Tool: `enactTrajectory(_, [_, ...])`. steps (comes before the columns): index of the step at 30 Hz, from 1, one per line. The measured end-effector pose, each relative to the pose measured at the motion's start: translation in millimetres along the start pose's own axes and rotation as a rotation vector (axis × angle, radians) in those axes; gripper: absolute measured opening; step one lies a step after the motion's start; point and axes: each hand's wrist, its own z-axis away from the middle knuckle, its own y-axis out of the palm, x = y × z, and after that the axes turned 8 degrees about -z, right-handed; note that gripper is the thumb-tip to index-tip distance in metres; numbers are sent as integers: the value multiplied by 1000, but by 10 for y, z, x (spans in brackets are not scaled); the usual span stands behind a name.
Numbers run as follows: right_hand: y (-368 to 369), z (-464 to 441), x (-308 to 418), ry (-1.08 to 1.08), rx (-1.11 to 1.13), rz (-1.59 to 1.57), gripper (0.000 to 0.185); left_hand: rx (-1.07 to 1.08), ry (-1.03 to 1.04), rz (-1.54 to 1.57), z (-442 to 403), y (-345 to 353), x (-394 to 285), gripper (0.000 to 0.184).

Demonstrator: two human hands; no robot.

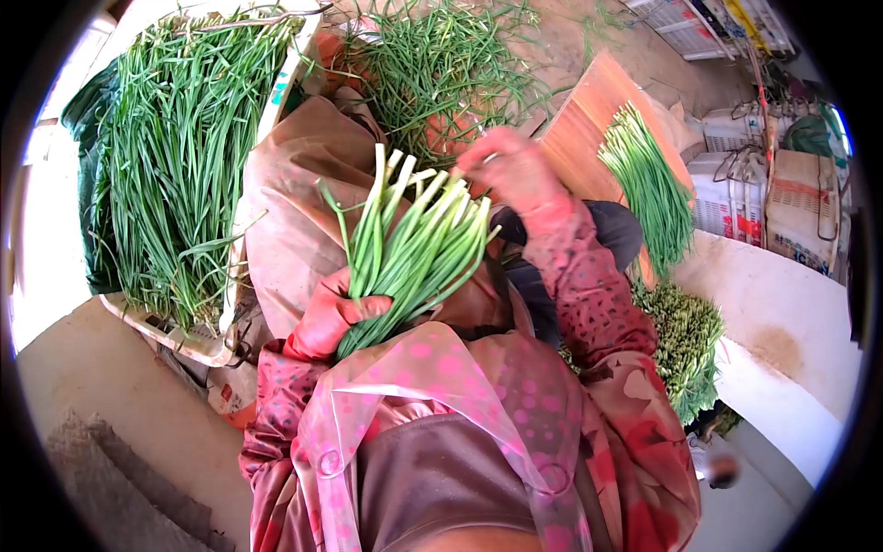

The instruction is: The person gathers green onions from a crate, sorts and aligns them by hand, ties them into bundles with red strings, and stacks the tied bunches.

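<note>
My left hand (345, 313), in a reddish glove, is wrapped round a bunch of green chives (414, 244). Their pale cut ends point up and away from me, spread unevenly like a fan. At the right side of those ends is my right hand (515, 170), its fingers curled and pinched together near one pale stalk tip. What sits between these fingertips is too small to make out. The bunch stands over my lap, in front of a brown apron (303, 175).
To the left, a crate (225, 350) is heaped with long chives (184, 156). Loose green trimmings (441, 64) lie ahead. At right, a neat bunch (648, 179) rests on a wooden board (575, 120), with stacked bunches (685, 336) below. White packages (727, 189) stand far right.
</note>
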Motion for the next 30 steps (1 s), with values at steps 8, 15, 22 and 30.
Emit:
enactTrajectory(8, [243,701,147,219,-296,345,40,-142,85,-69,9,-53,15,37])
enactTrajectory(15, [578,466,-321,84,-335,460,17,-134,51,-167,17,-28,7,38])
enactTrajectory(22, [225,278,-256,-222,-145,975,8,-119,60,-98,28,-78,51,36])
enactTrajectory(30, [-779,-305,764,-298,-550,1397,49,-171,135,-77,88,-166,99,40])
